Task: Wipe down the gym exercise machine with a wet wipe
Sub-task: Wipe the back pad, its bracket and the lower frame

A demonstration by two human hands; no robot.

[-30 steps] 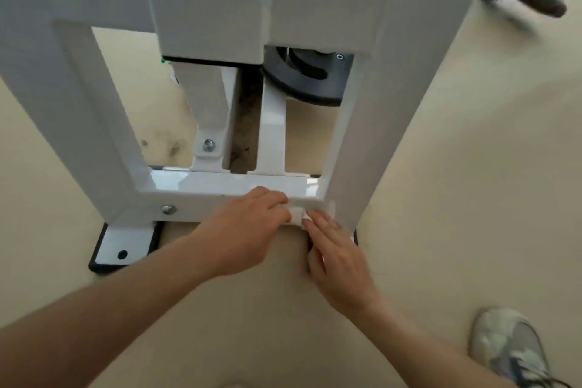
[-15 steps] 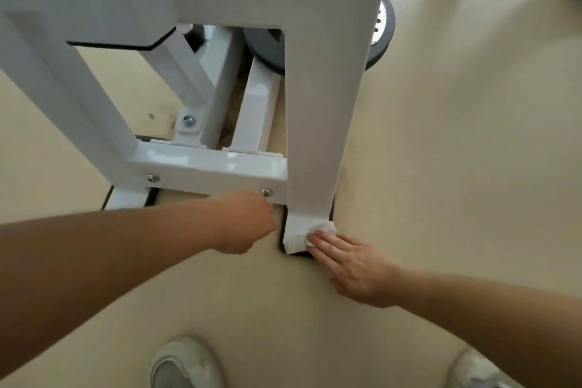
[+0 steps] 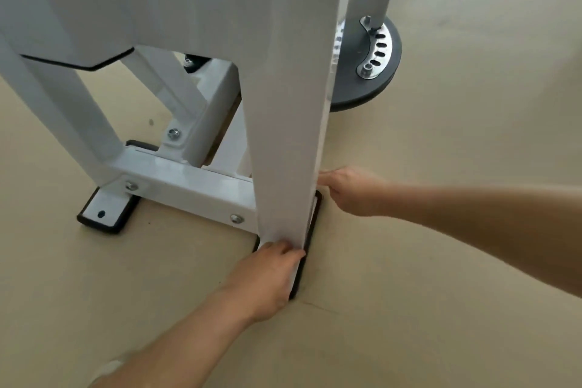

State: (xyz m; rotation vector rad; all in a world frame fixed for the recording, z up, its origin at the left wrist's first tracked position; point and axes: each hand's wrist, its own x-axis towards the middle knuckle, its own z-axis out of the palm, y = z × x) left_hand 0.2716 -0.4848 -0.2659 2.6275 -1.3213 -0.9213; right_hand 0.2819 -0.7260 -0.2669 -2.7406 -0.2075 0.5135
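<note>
**Both hands low at the post foot**

Head view: white machine frame stands on the beige floor. Left hand rests on the near end of the foot plate. Its fingers are curled, knuckles against the upright post, and nothing shows in it. Right hand touches the post's far edge at the plate's far corner. Its fingertips are hidden, so I can't tell the grip. Wipe: can't see where it is.
</note>
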